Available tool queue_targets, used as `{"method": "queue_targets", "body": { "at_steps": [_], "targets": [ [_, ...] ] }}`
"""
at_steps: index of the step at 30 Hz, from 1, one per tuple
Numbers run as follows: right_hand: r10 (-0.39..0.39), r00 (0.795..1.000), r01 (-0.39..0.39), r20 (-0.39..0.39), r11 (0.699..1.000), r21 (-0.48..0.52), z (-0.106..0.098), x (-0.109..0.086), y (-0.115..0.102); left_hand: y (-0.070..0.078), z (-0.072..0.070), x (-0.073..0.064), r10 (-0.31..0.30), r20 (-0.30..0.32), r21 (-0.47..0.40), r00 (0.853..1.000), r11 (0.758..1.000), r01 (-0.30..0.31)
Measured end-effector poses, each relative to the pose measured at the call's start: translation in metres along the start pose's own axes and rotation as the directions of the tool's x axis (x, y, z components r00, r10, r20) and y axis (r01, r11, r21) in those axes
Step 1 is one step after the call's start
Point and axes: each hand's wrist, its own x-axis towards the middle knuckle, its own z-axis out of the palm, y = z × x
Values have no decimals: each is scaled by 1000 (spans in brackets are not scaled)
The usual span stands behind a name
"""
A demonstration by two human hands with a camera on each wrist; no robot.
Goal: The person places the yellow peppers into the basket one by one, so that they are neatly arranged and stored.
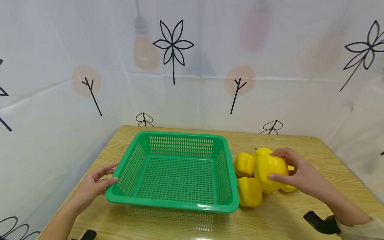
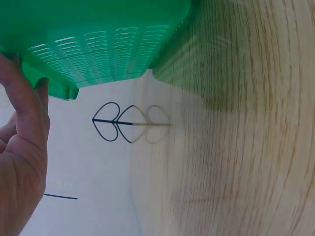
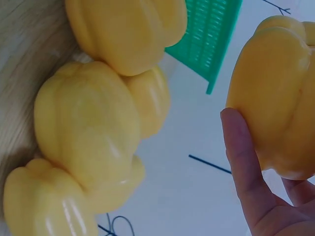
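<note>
A green plastic basket (image 1: 177,204) with slotted walls stands on the table, and nothing lies in it. At its left rim my left hand (image 1: 88,188) grips the edge; the left wrist view shows the fingers (image 2: 24,98) against the rim's outer side. My right hand (image 1: 306,178) holds a yellow bell pepper (image 1: 268,171) between thumb and fingers, above the other peppers and right of the basket. In the right wrist view the held pepper (image 3: 275,98) is apart from the pile, lifted off the table.
Several more yellow bell peppers (image 1: 249,193) lie close together along the basket's right side. The wooden table (image 1: 324,160) has a glossy top. A white patterned cloth (image 1: 198,96) hangs behind it and along both sides.
</note>
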Motion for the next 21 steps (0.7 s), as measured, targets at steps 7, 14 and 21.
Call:
{"method": "queue_targets", "body": {
  "at_steps": [7, 14, 21],
  "targets": [
    [3, 1000, -4, 15, 1000, 28, 5, 8, -13, 0, 1, 0, -14, -12, 16, 1000, 1000, 14],
    [-17, 1000, 16, 15, 999, 47, 11, 18, -20, 0, 2, 0, 8, -4, 1, 1000, 1000, -8],
    [-40, 999, 39, 11, 997, 71, 15, 27, -26, -1, 2, 0, 3, -8, -6, 1000, 1000, -3]
  ]
}}
